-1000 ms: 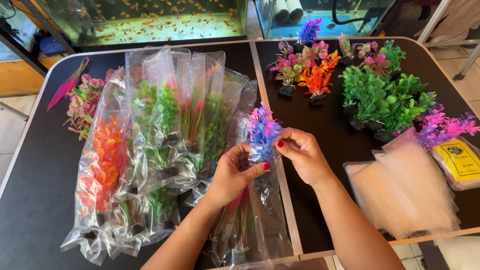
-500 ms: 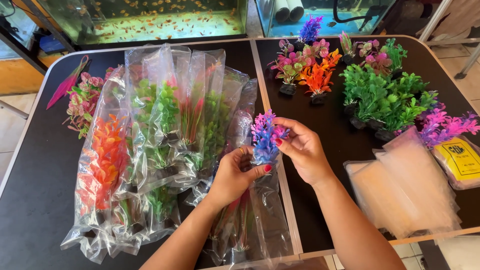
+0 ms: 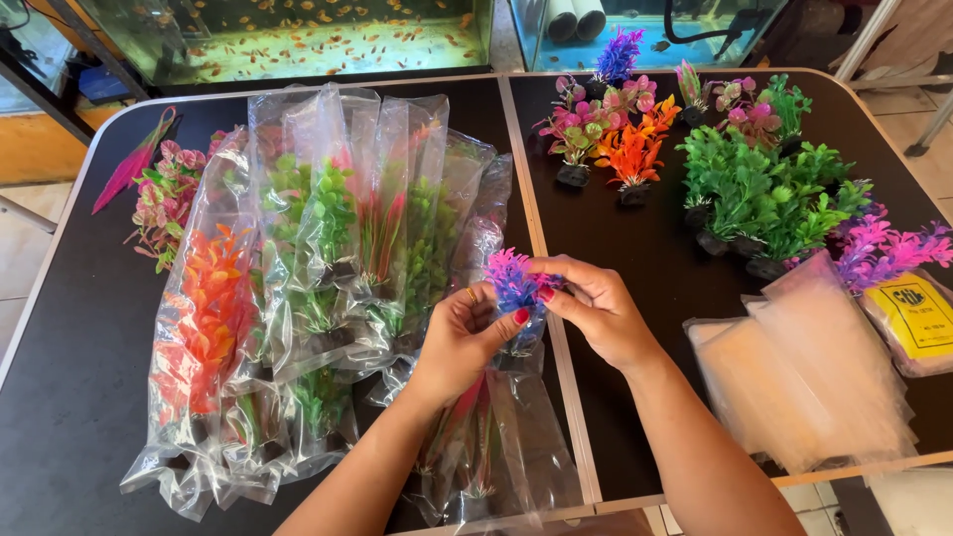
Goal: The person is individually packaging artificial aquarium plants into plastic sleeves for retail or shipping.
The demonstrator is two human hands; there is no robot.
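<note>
A small blue and pink plastic plant is held between both hands above the seam of two black tables. My left hand pinches its lower part from the left. From the right, my right hand grips the top of the plant with the fingertips. Under the hands lies a clear plastic bag with a plant inside. Left of it spreads a fan of clear bags holding green, red and orange plastic plants.
Loose plastic plants in pink, orange, green and purple stand at the back right. A stack of flat clear bags and a yellow-labelled packet lie at the right edge. Fish tanks sit behind the tables.
The hands have stayed nearly in place. The plant has been turned and shifted slightly between the fingers, with the right hand's fingertips now over its top.
</note>
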